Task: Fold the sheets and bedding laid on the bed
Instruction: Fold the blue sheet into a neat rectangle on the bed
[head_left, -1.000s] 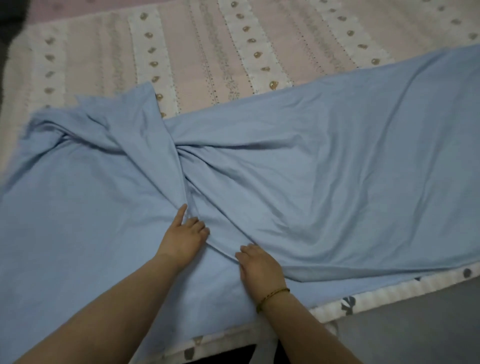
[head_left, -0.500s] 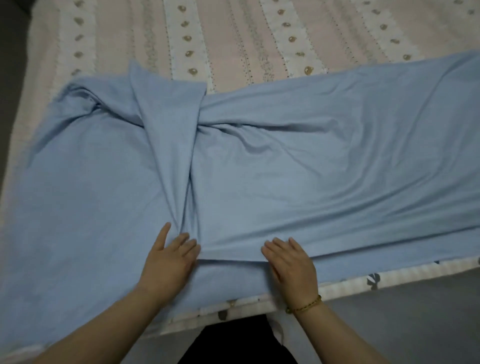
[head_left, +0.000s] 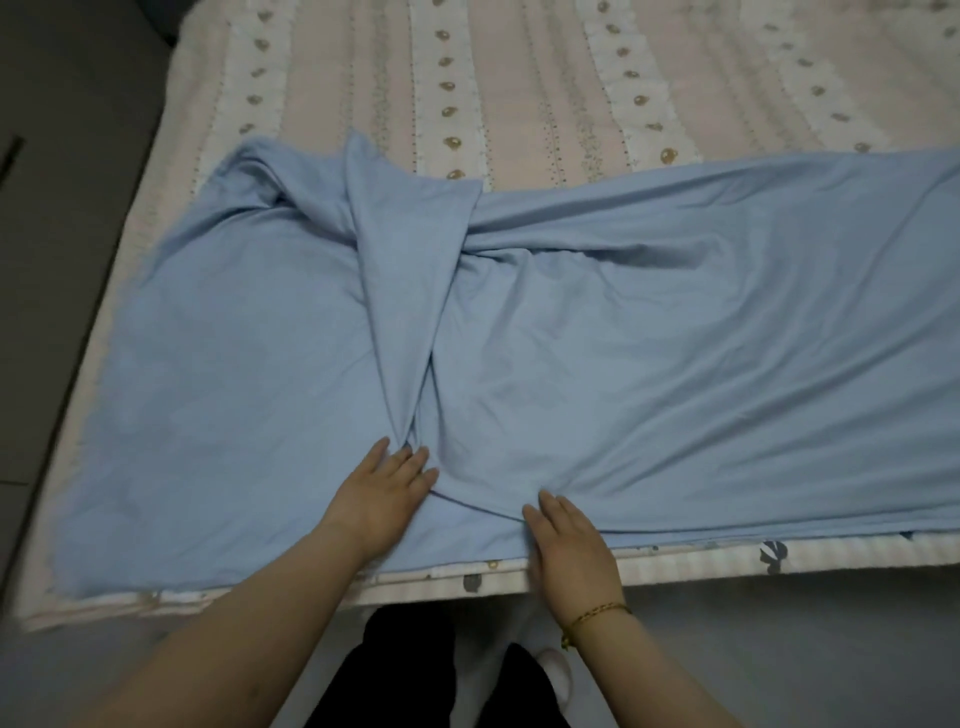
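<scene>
Sheet (head_left: 649, 374) (blue), seemingly pressed by left hand (head_left: 382, 496), right hand (head_left: 569, 543).

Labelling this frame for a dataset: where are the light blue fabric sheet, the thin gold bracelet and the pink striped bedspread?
light blue fabric sheet (head_left: 675, 353): head view, smooth stretch right of the twist.
thin gold bracelet (head_left: 597, 613): head view, middle of the band.
pink striped bedspread (head_left: 545, 78): head view, bare part beyond the sheet.

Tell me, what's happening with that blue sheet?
Someone at the bedside is folding a light blue sheet spread over a patterned bedspread. The left hand presses where a twisted flap narrows to a point; the right hand rests flat on the sheet's near edge. The middle is bunched, so the fold isn't tidy yet.
</scene>
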